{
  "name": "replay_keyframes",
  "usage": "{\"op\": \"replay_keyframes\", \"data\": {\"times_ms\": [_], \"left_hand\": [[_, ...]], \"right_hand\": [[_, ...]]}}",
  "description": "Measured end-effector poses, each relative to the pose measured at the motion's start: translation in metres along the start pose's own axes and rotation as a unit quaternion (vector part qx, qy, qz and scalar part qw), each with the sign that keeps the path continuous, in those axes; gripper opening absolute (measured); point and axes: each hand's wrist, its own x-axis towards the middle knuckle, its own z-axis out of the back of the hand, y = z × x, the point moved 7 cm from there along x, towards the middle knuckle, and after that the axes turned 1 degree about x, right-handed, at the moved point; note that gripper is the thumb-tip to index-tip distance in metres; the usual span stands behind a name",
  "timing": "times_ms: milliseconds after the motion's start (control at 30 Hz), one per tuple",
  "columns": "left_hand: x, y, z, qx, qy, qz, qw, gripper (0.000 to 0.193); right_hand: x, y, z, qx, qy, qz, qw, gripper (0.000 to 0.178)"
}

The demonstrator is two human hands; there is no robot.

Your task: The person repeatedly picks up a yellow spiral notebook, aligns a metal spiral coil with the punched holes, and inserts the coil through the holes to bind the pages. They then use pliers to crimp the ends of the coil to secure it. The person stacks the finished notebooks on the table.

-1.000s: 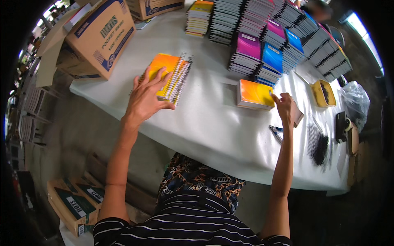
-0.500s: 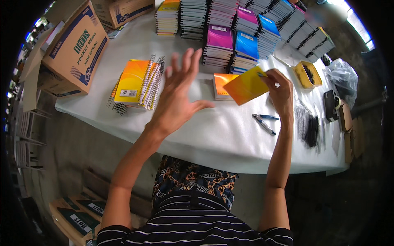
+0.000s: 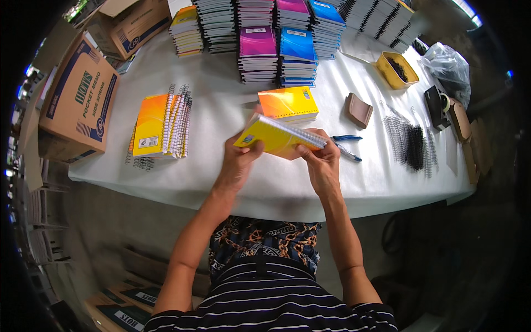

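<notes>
Between my two hands is a small notebook (image 3: 276, 137) with a yellow-orange cover and a light wire coil along its far edge, tilted above the table. Its left end is gripped by my left hand (image 3: 240, 157), thumb on the cover. At the right end, my right hand (image 3: 322, 160) pinches the coil edge. Just behind lies a short stack of orange-yellow notebooks (image 3: 290, 104) with punched holes along the near edge. Blue-handled pliers (image 3: 349, 148) rest beside my right hand, partly hidden by it. To the left sits a pile of yellow-orange spiral notebooks (image 3: 150, 128).
Stacks of magenta (image 3: 258, 41) and blue notebooks (image 3: 297, 44) line the back. Cardboard boxes (image 3: 83, 99) stand at left. On the right are a brown folded piece (image 3: 358, 110), a yellow tub (image 3: 397, 71), loose black coils (image 3: 414, 145), a tape dispenser (image 3: 437, 108) and a plastic bag (image 3: 449, 69).
My raised, spread left hand has come down and closed on a notebook. My right hand has moved left and nearer, now also gripping it. The view has shifted to the right.
</notes>
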Motion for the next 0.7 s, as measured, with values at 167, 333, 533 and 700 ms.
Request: {"op": "replay_keyframes", "data": {"times_ms": [167,333,533,700], "left_hand": [[-0.015,-0.008,0.021,0.16,0.032,-0.018,0.986,0.114],[-0.017,-0.008,0.028,0.275,0.006,-0.063,0.959,0.117],[-0.002,-0.032,-0.073,0.739,0.149,-0.221,0.619,0.085],[0.0,0.0,-0.054,0.751,0.203,-0.132,0.614,0.061]], "right_hand": [[-0.008,-0.045,0.003,-0.196,0.061,-0.043,0.978,0.017],[-0.01,-0.047,-0.01,-0.168,0.055,-0.035,0.984,0.017],[-0.011,-0.041,-0.003,-0.235,0.08,0.053,0.967,0.02],[0.013,0.021,0.053,-0.373,0.156,0.111,0.908,0.033]]}}
